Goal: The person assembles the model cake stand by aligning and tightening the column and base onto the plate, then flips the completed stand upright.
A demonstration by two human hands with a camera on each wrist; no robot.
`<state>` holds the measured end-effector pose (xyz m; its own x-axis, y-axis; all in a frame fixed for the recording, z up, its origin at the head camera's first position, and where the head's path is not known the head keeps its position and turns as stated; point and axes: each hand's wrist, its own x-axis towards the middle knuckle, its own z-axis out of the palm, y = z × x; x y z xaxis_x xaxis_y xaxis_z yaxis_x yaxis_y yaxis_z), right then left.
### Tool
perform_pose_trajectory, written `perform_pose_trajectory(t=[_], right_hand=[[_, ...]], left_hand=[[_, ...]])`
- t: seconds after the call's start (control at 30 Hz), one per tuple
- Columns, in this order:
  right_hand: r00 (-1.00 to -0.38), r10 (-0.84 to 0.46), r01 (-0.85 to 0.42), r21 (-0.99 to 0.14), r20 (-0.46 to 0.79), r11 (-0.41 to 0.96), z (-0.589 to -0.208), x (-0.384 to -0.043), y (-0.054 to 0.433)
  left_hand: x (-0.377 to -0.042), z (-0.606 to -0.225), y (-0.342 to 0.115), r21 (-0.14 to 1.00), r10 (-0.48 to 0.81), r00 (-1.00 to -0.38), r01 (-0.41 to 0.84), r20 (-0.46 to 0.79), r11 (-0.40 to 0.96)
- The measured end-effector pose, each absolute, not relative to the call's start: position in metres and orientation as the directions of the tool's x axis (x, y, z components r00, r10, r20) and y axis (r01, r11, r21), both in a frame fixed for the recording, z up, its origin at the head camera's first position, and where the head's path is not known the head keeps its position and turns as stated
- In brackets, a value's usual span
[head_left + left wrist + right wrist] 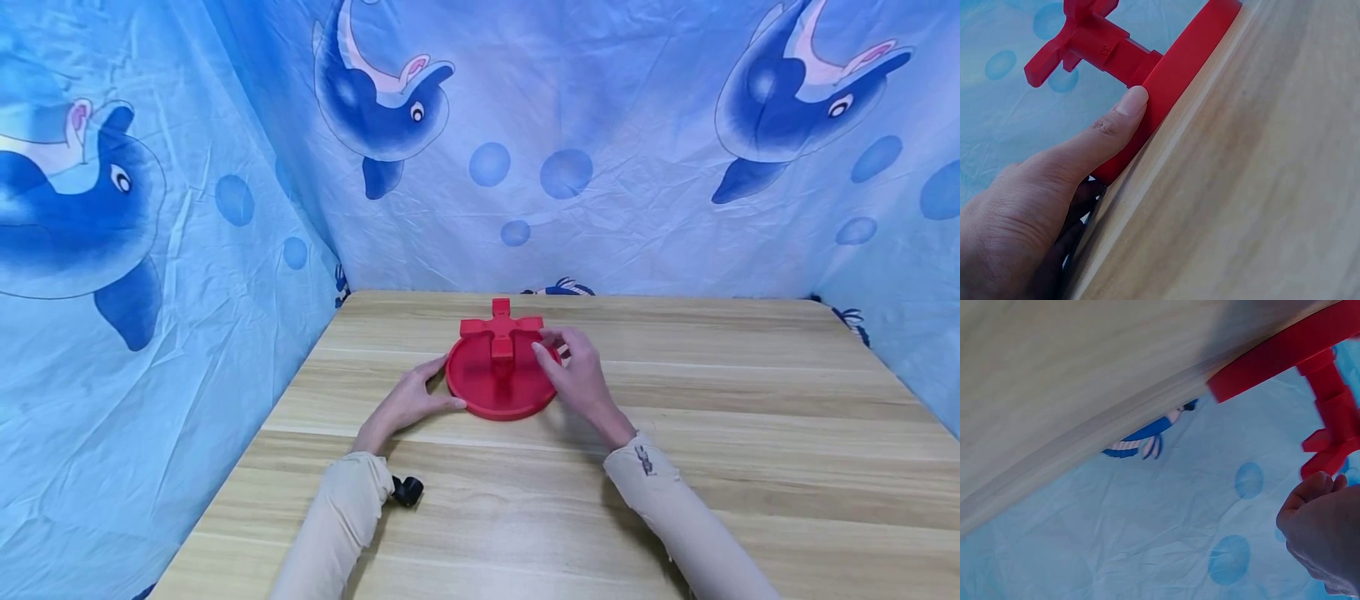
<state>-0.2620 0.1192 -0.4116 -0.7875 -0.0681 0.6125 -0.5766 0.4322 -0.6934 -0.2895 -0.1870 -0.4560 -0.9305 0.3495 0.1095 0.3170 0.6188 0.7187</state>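
A red stand has a shallow round base (480,392), an upright post (1110,53) and a cross-shaped top (502,325) with four blocky arms. It stands upright on the wooden table in the head view. My left hand (411,400) grips the base's left rim, its thumb (1124,106) against the near side and its fingers around the far side. The right hand (581,371) is at the end of the top's right arm, thumb and curled fingers meeting there. In the right wrist view that hand (1325,528) touches the arm's end; its inner fingers are hidden.
The wood-grain table (712,417) spreads around the stand. Blue cloth walls (637,233) with printed dolphins rise behind it and at both sides. A small black piece (408,492) juts from beside the left sleeve.
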Motion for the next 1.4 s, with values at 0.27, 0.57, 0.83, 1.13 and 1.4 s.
perform_pose_trajectory(t=[0.27,0.57,0.83,1.13,1.4], right_hand=[[-0.800,-0.062,-0.567,-0.719,0.597,0.401,-0.414,-0.279,0.130],[-0.872,-0.144,-0.482,-0.762,0.469,0.432,-0.415,-0.288,0.131],[-0.865,-0.197,-0.501,-0.759,0.462,0.416,-0.416,-0.290,0.130],[-0.863,-0.166,-0.503,-0.777,0.478,0.379,-0.416,-0.288,0.130],[-0.865,-0.154,-0.499,-0.786,0.478,0.366,-0.415,-0.285,0.129]], left_hand=[[-0.289,-0.457,-0.187,0.719,0.348,-0.932,0.310,0.102,0.621],[-0.290,-0.458,-0.188,0.721,0.351,-0.930,0.316,0.107,0.617],[-0.290,-0.458,-0.188,0.722,0.354,-0.929,0.321,0.112,0.613],[-0.289,-0.457,-0.187,0.723,0.354,-0.929,0.320,0.111,0.612],[-0.290,-0.458,-0.187,0.725,0.350,-0.931,0.312,0.104,0.614]])
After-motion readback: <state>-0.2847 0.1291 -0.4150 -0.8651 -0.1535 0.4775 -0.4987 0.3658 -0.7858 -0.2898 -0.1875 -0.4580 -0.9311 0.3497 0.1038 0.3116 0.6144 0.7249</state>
